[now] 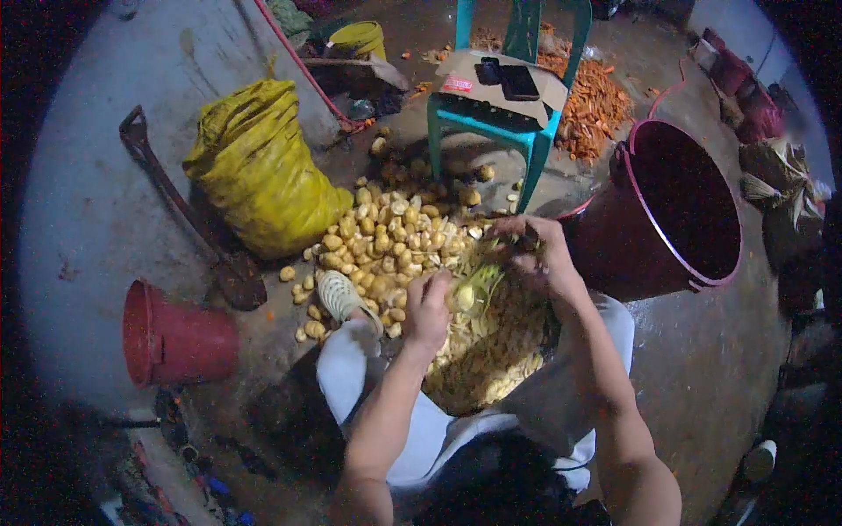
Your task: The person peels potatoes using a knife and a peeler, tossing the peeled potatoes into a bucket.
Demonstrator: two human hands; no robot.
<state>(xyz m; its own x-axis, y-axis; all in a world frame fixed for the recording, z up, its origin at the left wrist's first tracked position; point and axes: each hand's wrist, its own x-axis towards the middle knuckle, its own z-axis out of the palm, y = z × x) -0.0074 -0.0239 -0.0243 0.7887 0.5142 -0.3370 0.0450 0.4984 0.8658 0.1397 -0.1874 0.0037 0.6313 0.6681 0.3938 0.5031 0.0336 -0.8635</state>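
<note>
My left hand (430, 309) is closed round a pale yellow, partly peeled potato (466, 296), whose outer end shows beyond the fingers. To its right, my right hand (542, 252) is curled and a little blurred; a dark shape lies by its fingers, but what it grips cannot be made out. Greenish strips hang between the two hands. Beneath them, between my knees, lies a heap of peelings (487, 359). Just past my left shoe spreads a pile of potatoes (395, 232), many of them pale and peeled.
A yellow sack (263, 167) leans at the pile's left, beside a shovel (189, 210). A small red bucket (180, 337) stands at left, a large dark red bucket (605, 228) at right. Ahead, a green chair (491, 131) bears cardboard and phones; orange pieces (596, 105) lie behind it.
</note>
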